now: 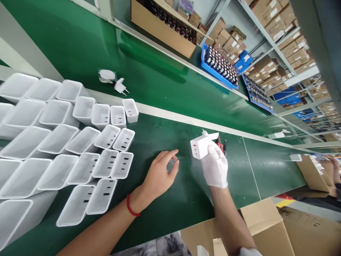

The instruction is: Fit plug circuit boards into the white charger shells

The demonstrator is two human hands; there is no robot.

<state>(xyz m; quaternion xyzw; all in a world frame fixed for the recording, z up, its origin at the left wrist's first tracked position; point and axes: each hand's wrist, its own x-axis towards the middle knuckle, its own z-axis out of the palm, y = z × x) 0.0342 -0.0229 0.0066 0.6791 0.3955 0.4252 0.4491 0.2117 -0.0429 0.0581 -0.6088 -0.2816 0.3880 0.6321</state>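
My right hand, in a white glove, grips a white charger housing with several port slots on its front face. A plug-like tip and a flat white piece stick out behind the housing; I cannot tell whether they are attached. Bare and wearing a red bracelet, my left hand hovers over the green table with thumb and forefinger apart, holding nothing. To its left stand several rows of open white housings, some with dark slots inside. Red and black leads show just behind the gloved hand.
A white rail crosses the table. Beyond it lie a white plug, a carton and a blue tray of parts. Open cardboard boxes stand at the near edge. A co-worker's hand shows at far right.
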